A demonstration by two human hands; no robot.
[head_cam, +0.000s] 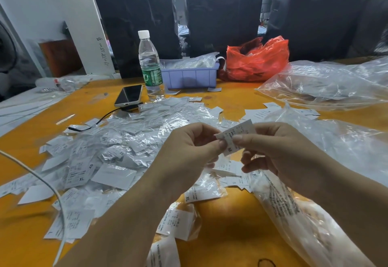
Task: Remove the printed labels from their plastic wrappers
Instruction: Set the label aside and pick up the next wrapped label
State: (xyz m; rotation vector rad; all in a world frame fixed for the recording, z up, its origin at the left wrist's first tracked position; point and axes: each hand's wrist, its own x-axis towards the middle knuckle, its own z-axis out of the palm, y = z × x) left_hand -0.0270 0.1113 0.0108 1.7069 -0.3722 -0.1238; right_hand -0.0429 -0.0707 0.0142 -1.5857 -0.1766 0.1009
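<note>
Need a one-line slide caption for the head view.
Both hands, left hand and right hand, pinch an M-size label above a label pile.

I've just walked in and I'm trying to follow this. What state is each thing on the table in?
Left hand: pinching the label.
Right hand: pinching the label.
Label: held above the table, marked M.
Water bottle: upright, capped.
Phone: screen dark, cable attached.
Red bag: open, crumpled.
Purple bin: holding clear wrappers.

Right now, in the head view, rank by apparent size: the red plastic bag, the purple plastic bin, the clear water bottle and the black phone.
1. Red plastic bag
2. Purple plastic bin, only slightly smaller, so unsure
3. Clear water bottle
4. Black phone
</note>
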